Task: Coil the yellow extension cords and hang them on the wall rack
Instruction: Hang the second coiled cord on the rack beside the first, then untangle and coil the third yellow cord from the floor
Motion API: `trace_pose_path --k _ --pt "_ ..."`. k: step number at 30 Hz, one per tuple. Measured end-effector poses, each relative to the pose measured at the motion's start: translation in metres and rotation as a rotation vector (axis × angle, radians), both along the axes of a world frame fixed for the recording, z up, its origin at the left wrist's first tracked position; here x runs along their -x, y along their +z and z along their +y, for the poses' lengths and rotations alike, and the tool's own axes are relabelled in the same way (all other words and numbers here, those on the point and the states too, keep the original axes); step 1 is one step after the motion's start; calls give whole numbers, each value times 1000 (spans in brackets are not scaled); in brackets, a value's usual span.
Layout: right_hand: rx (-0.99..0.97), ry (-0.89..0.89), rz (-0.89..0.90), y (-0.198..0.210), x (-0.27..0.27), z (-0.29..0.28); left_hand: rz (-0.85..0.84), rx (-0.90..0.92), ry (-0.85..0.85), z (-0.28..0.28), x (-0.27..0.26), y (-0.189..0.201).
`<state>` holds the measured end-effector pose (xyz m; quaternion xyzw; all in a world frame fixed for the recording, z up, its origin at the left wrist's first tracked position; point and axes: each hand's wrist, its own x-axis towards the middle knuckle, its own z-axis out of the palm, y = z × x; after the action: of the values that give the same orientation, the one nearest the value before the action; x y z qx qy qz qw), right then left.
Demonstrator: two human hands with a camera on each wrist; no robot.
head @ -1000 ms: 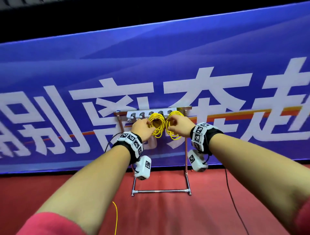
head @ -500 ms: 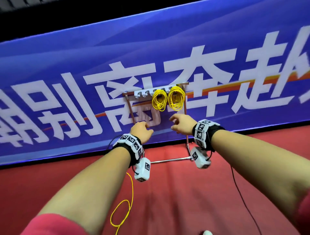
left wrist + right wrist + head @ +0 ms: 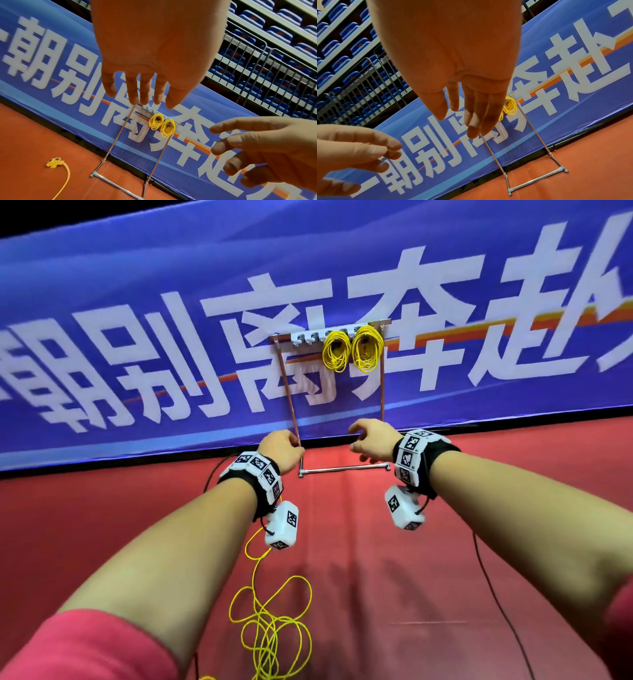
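Observation:
Two coiled yellow cords, a left coil [image 3: 336,350] and a right coil [image 3: 367,348], hang side by side from the pegs of the metal rack [image 3: 308,337]. My left hand [image 3: 281,450] and right hand [image 3: 371,440] hover well below them, near the rack's base bar [image 3: 344,469]. Both hold nothing and their fingers are relaxed. The left wrist view shows the left hand's straight fingers [image 3: 133,94] and both coils [image 3: 162,125] beyond them. A third yellow cord [image 3: 270,621] lies loose and tangled on the red floor under my left forearm. Its yellow plug [image 3: 54,162] rests left of the rack.
A long blue banner [image 3: 137,302] with white characters runs behind the rack. A thin black cable [image 3: 496,594] crosses the red floor on the right. Railings and blue stadium seats [image 3: 274,54] rise above the banner.
Both hands have let go of the two hung coils and dropped from the pegs to near the rack's base. The view has tilted down, bringing the loose cord on the floor into sight.

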<state>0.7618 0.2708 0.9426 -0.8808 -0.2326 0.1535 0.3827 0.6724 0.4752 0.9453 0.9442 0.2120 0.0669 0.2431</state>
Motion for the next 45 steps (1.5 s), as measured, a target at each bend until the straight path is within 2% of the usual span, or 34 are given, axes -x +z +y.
trace_pose_path --k 4,9,15,24,28,34,37,40,45 --pt "-57 54 74 -30 62 -8 32 26 97 -21 75 -29" --pt "-41 92 188 -88 150 -30 179 39 142 -52 164 -81" --pt "28 131 280 -125 223 -34 269 34 183 -67 251 -107" --pt "128 203 337 -174 336 18 316 87 260 -33 370 -150" --pt "131 176 376 -207 387 47 351 107 274 2 423 -186" --pt "142 35 407 -281 468 65 494 91 171 36 492 -283" --pt "135 -29 450 -324 504 61 565 185 143 37 525 -344" --pt "123 -89 516 -374 526 51 613 253 114 29 546 -403" --pt "138 -163 620 -480 537 19 658 361 187 -10 579 -517"
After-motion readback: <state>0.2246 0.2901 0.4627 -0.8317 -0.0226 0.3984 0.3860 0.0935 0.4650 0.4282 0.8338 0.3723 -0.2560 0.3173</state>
